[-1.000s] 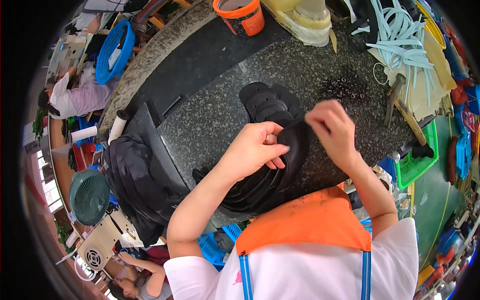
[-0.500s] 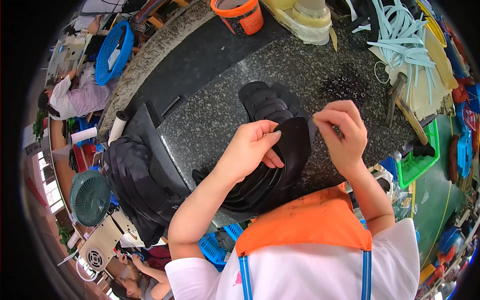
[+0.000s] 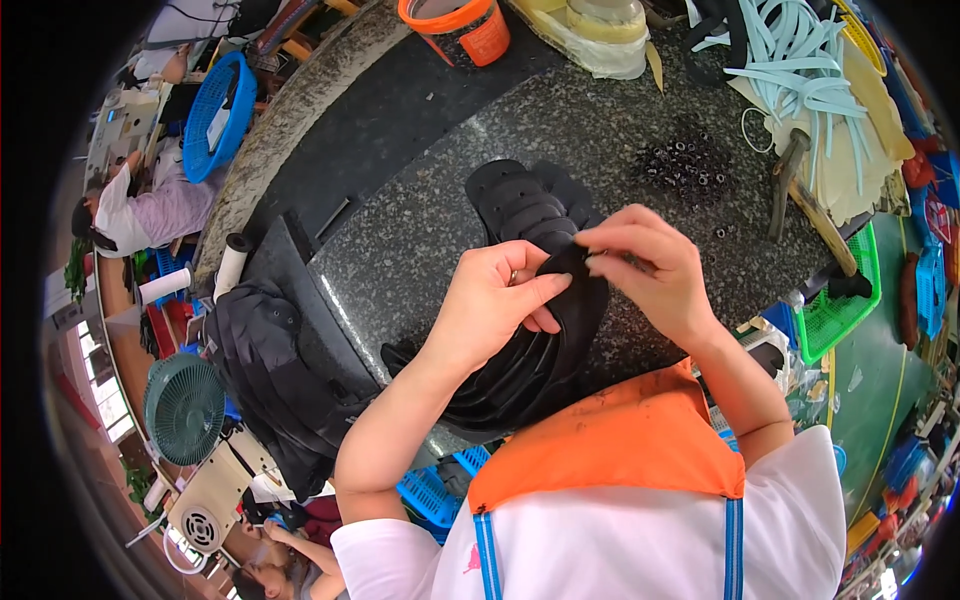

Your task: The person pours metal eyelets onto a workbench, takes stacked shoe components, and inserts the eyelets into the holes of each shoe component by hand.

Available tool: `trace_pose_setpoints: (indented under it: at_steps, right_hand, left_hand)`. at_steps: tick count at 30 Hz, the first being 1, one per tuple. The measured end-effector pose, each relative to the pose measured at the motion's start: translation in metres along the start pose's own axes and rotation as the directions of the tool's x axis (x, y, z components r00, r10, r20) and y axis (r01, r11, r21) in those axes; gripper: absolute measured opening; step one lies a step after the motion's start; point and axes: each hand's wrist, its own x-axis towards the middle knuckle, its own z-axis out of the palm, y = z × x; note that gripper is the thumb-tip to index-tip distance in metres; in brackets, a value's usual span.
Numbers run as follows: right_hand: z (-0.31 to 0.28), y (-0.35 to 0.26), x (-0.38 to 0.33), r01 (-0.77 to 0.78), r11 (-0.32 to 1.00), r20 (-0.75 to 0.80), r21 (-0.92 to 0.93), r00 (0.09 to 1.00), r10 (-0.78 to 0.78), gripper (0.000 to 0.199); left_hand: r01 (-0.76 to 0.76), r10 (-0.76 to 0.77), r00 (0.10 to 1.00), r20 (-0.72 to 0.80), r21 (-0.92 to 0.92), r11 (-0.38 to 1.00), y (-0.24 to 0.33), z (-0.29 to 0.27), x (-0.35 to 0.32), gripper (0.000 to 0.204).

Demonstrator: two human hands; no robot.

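We hold a black shoe-upper piece (image 3: 578, 300) between both hands, just above the speckled granite worktable (image 3: 420, 220), near its front edge and close to our chest. Our left hand (image 3: 495, 305) grips the piece from the left, thumb on top and fingers curled beneath it. Our right hand (image 3: 650, 265) pinches the piece's upper edge between thumb and forefinger, a narrow pinch right where the left thumb ends; the two hands nearly touch. We cannot tell whether anything small sits inside that pinch.

The held piece is the top one of a fanned stack of like black pieces (image 3: 500, 385) that runs down toward our left forearm and overhangs the table edge. A second stack of black perforated pieces (image 3: 525, 205) lies flat on the granite just behind the hands.

Further back and to the right, a scatter of small black eyelets (image 3: 690, 165) lies on the stone, well apart from the hands. A wooden-handled hammer (image 3: 795, 185) lies beside them, next to pale blue strips (image 3: 800, 50). An orange bucket (image 3: 460, 25) stands at the far edge. A green basket (image 3: 845, 300) sits off the right side of the table. To the left, a pile of dark material (image 3: 270, 370) hangs at the table's side, with a green fan (image 3: 185, 408) below it and a blue basket (image 3: 215, 115) farther off.
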Motion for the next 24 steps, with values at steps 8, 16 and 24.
trace_pose_setpoints:
  at_steps: [8, 16, 24]
  right_hand:
    - [0.025, 0.015, -0.011, 0.439, 0.832, -0.192, -0.339, 0.834, -0.518, 0.024]
    - [0.022, 0.01, -0.018, 0.352, 0.901, -0.165, -0.254, 0.902, -0.399, 0.025]
    - [0.018, 0.01, -0.023, 0.487, 0.758, -0.084, -0.435, 0.816, -0.572, 0.042]
  left_hand:
    - [0.003, 0.001, 0.996, 0.084, -0.048, 0.999, 0.005, 0.002, -0.001, 0.02]
    - [0.054, -0.06, 0.98, 0.188, 0.039, 0.998, 0.009, -0.005, 0.001, 0.031]
    - [0.078, -0.067, 0.97, 0.233, -0.037, 0.996, 0.015, 0.0, 0.001, 0.026]
